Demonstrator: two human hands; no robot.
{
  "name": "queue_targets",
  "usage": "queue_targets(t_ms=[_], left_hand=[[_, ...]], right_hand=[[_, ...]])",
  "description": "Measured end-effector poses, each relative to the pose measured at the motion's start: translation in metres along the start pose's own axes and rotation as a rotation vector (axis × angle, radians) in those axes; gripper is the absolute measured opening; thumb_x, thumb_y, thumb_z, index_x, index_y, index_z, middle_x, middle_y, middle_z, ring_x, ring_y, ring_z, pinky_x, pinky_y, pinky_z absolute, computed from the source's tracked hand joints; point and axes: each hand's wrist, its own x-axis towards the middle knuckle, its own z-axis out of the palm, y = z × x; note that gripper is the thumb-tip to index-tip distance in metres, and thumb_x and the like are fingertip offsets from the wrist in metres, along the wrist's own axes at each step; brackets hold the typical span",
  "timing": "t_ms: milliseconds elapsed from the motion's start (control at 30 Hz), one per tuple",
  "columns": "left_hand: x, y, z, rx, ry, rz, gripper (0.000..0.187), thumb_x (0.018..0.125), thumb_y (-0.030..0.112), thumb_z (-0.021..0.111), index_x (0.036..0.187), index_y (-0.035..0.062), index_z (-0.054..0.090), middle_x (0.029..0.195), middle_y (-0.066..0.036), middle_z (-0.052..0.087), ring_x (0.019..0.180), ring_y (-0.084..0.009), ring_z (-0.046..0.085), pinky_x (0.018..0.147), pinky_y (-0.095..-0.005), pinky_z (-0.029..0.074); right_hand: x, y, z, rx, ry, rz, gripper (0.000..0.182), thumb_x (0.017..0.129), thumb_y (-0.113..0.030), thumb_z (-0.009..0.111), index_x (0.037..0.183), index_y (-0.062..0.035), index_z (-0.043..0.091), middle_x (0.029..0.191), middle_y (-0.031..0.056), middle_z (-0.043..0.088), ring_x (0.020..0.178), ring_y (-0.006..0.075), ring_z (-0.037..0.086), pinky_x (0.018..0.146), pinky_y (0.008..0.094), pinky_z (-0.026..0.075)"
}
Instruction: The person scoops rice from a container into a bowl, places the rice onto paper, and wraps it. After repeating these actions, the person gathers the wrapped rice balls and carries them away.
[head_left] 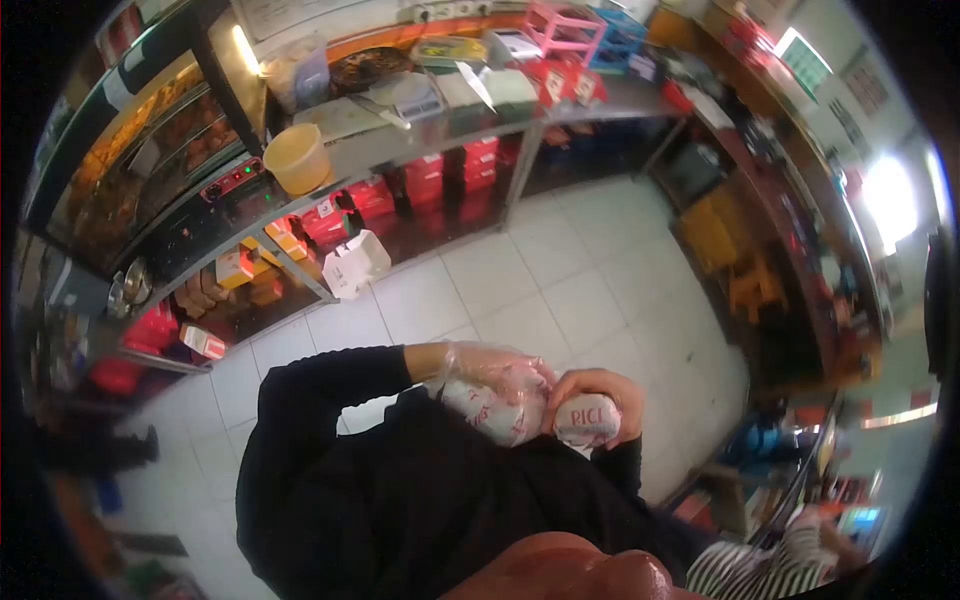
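Note:
Close to my chest, both hands hold a white paper-wrapped bundle [585, 420] with red lettering. My left hand [485, 385] wears a thin clear plastic glove and wraps around the bundle's left part, where the paper is crumpled. My right hand [600, 388] is bare and cups the rounded right end. Black sleeves cover both arms. I cannot tell whether the paper holds one item or two.
A steel counter [400, 140] across the white tile floor [560, 290] carries a yellow bucket [297, 158], trays and pink and blue racks [570, 25]. Red boxes [440, 170] fill its lower shelf, and a white carton [355, 262] juts out. A glass display case [140, 150] stands left. A person in stripes [760, 570] is at bottom right.

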Motion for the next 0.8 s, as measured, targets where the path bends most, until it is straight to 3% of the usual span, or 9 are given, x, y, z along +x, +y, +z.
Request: queue_targets(t_ms=[167,200,300,433,500,600,667,700,800], left_hand=[[-0.043,-0.005,0.061,0.050,0.119,0.123,0.079,0.073,0.040,0.075,0.135,0.0045,0.043,0.128,-0.011,0.052,0.121,-0.0212,0.047,0.104,-0.0346,0.034],[-0.055,0.002,0.082,0.073,0.153,0.164,0.079,0.072,0.041,0.075,0.135,0.0044,0.043,0.128,-0.011,0.052,0.121,-0.0211,0.047,0.104,-0.0344,0.033],[-0.027,0.003,0.018,0.204,0.299,0.319,0.078,0.070,0.041,0.077,0.133,0.0064,0.046,0.127,-0.010,0.053,0.120,-0.0207,0.048,0.103,-0.0340,0.034],[-0.077,0.033,0.067,0.156,0.331,0.401,0.080,0.065,0.046,0.079,0.126,0.0035,0.050,0.123,-0.011,0.053,0.115,-0.0209,0.051,0.100,-0.0338,0.039],[-0.011,0.065,0.027,0.109,0.371,0.394,0.083,0.062,0.049,0.080,0.123,0.0014,0.051,0.121,-0.012,0.054,0.111,-0.0207,0.053,0.096,-0.0331,0.042],[-0.041,0.074,0.054,0.124,0.366,0.430,0.085,0.059,0.048,0.082,0.122,0.0005,0.051,0.116,-0.012,0.054,0.107,-0.0199,0.055,0.092,-0.0316,0.045],[-0.084,0.059,0.097,0.046,0.380,0.383,0.086,0.057,0.047,0.084,0.121,-0.0006,0.051,0.113,-0.011,0.054,0.106,-0.0191,0.056,0.091,-0.0304,0.046],[-0.013,0.092,0.035,0.030,0.440,0.381,0.086,0.057,0.046,0.084,0.121,-0.0011,0.051,0.113,-0.011,0.054,0.105,-0.0188,0.056,0.091,-0.0303,0.046],[0.004,0.096,0.030,0.054,0.581,0.418,0.087,0.058,0.046,0.084,0.122,-0.0021,0.050,0.113,-0.011,0.053,0.105,-0.0192,0.056,0.093,-0.0312,0.045]], right_hand=[[0.029,-0.031,0.022,-0.247,-0.097,0.118,0.078,0.053,-0.019,0.084,0.119,0.0034,0.049,0.117,0.0185,0.058,0.110,0.0258,0.057,0.093,0.0386,0.045],[0.043,-0.043,0.042,-0.285,-0.022,0.123,0.077,0.054,-0.028,0.082,0.115,0.0067,0.049,0.109,0.0200,0.060,0.098,0.0272,0.060,0.086,0.0378,0.048],[0.088,-0.090,-0.091,-0.429,-0.070,0.121,0.080,0.056,-0.038,0.078,0.116,0.0064,0.049,0.104,0.0168,0.060,0.092,0.0242,0.062,0.076,0.0348,0.051],[0.168,-0.128,-0.073,-0.945,0.392,0.104,0.062,0.069,-0.024,0.072,0.123,-0.0065,0.049,0.117,0.0071,0.055,0.105,0.0187,0.055,0.083,0.0322,0.049],[0.153,-0.172,-0.183,-1.063,0.564,0.060,0.060,0.069,-0.017,0.072,0.124,-0.0110,0.050,0.113,0.0074,0.057,0.104,0.0194,0.055,0.086,0.0323,0.047],[0.180,-0.166,-0.194,-1.524,0.737,-0.116,0.061,0.064,-0.016,0.075,0.121,-0.0149,0.053,0.111,0.0094,0.057,0.104,0.0222,0.056,0.088,0.0345,0.046],[0.200,-0.138,-0.179,-1.640,0.767,-0.031,0.061,0.061,-0.017,0.076,0.117,-0.0169,0.055,0.112,0.0112,0.058,0.106,0.0250,0.056,0.094,0.0368,0.043],[0.172,-0.182,-0.275,-1.642,0.770,0.008,0.060,0.059,-0.017,0.077,0.116,-0.0179,0.056,0.112,0.0121,0.058,0.106,0.0264,0.056,0.097,0.0379,0.041],[0.163,-0.169,-0.307,-1.823,0.738,0.202,0.058,0.059,-0.021,0.076,0.114,-0.0203,0.057,0.120,0.0134,0.057,0.116,0.0292,0.053,0.106,0.0409,0.032]])
